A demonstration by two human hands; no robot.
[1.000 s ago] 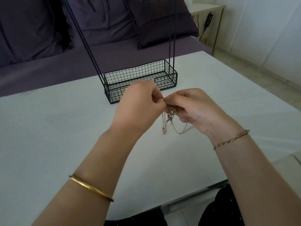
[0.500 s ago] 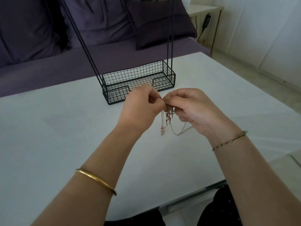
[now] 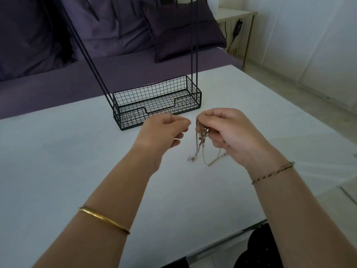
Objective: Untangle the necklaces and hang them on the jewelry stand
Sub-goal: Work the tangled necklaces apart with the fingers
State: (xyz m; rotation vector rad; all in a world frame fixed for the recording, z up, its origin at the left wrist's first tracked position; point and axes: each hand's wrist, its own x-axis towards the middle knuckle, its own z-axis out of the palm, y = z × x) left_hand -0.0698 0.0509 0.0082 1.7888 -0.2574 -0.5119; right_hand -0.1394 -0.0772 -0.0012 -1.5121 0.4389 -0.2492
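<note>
Draws the left hand point(image 3: 164, 130) off to the left, opening a small gap in place of the tip-to-tip pinch at the knot of half a second ago. Keeps the necklaces point(image 3: 201, 134) bunched in the right hand point(image 3: 228, 132), fingers curled round the tangle, loops trailing below it toward the table point(image 3: 77, 151). Holds the left thumb and forefinger pressed together; cannot tell whether pinching a fine strand or nothing at all. Reads as a first pull to tease one chain free, or else a slipped grip needing another try. Leaves the knot looking as dense as before, so puts the untangling at barely begun. Shows nothing hung yet on the stand point(image 3: 133, 118), just beyond both hands.
</note>
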